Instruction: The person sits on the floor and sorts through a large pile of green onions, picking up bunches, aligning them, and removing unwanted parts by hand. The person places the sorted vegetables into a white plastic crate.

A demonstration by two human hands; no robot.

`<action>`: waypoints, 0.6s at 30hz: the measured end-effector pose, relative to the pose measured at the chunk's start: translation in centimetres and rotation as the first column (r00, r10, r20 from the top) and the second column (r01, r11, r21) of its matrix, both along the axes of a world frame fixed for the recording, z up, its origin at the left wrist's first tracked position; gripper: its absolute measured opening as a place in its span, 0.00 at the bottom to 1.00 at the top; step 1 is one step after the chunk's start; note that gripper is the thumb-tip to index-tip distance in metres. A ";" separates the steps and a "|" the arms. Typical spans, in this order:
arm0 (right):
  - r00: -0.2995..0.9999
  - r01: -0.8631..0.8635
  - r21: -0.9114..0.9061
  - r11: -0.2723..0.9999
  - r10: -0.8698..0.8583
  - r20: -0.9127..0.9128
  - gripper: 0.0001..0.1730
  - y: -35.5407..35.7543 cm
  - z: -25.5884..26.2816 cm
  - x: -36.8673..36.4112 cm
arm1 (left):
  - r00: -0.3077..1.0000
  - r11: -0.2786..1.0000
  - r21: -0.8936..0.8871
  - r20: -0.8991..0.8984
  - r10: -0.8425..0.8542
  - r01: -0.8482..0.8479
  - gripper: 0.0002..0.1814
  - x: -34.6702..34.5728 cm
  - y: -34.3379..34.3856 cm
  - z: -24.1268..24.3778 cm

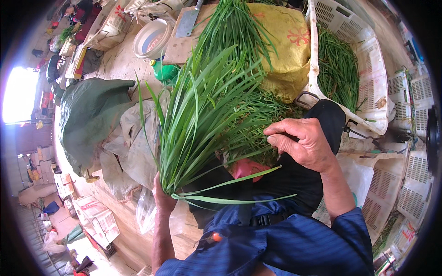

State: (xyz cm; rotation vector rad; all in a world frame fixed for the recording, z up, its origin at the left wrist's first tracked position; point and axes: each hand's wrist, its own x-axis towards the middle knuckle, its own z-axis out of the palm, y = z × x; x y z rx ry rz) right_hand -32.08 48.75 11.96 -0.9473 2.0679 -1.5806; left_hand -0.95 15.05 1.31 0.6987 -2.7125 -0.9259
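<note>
A bunch of long green leaves, likely Chinese chives, fans upward from my left hand, which is closed around its base. Two leaves stick out to the right, low across my lap. My right hand is raised over my knee, thumb and fingertips close together; whether something thin is between them cannot be told. Below and beyond it lies a heap of loose green leaves and trimmings. Farther off, another bundle of green leaves rests across a wooden board and a yellow woven sack.
A cleaver lies on the board beside a white bucket and a green plastic bottle. At right a white plastic crate holds more leaves. Left are a dark green sheet and grey sacking.
</note>
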 end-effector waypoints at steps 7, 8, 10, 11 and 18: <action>0.986 0.107 -0.040 0.993 -0.101 0.136 0.08 -0.2 1.4 -1.0 | 0.999 0.999 0.041 0.022 0.034 -0.035 0.43 0.6 -0.4 -0.6; 0.982 0.120 -0.058 0.991 -0.110 0.152 0.08 -0.2 1.4 -1.2 | 0.999 0.998 0.056 0.015 0.037 -0.038 0.43 0.8 -0.5 -0.8; 0.978 0.138 -0.075 0.988 -0.124 0.170 0.08 0.0 1.3 -1.5 | 0.999 0.995 0.088 0.025 0.044 -0.046 0.43 0.3 -0.3 -0.5; 0.977 0.139 -0.079 0.987 -0.124 0.175 0.08 0.1 1.2 -1.6 | 0.998 0.993 0.103 0.031 0.048 -0.051 0.42 0.0 -0.2 -0.4; 0.960 0.140 -0.125 0.982 -0.104 0.260 0.13 -0.2 0.2 -3.1 | 1.000 1.000 -0.005 -0.006 0.005 -0.005 0.41 -0.4 0.3 -0.2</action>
